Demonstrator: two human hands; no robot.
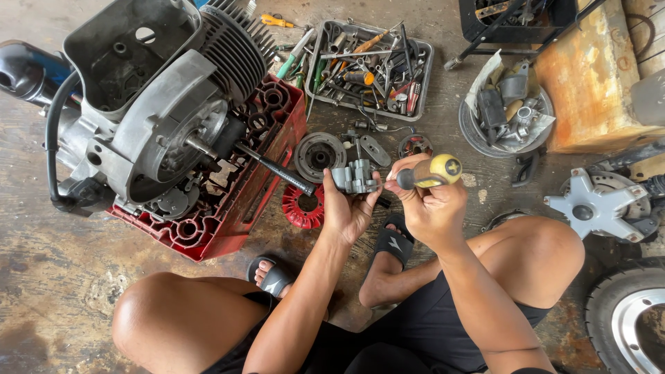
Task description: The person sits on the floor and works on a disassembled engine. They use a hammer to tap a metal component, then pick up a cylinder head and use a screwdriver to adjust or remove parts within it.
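My left hand (348, 208) holds a small grey metal engine part (355, 177) up in front of me. My right hand (431, 201) grips a screwdriver with a yellow and black handle (431, 172), its tip pointed left into the part. Both hands are raised over my crossed legs. A large grey engine block (156, 104) with cooling fins rests on a red plastic crate (267, 156) to the left. A black rod (273, 166) sticks out from the engine toward my left hand.
A metal tray (424, 52) of several hand tools lies at the back. A round bowl (471, 128) of parts, a rusty orange box (589, 83), a grey hub (592, 204) and a tyre (623, 312) sit to the right. A red fan disc (299, 208) and round parts lie on the floor.
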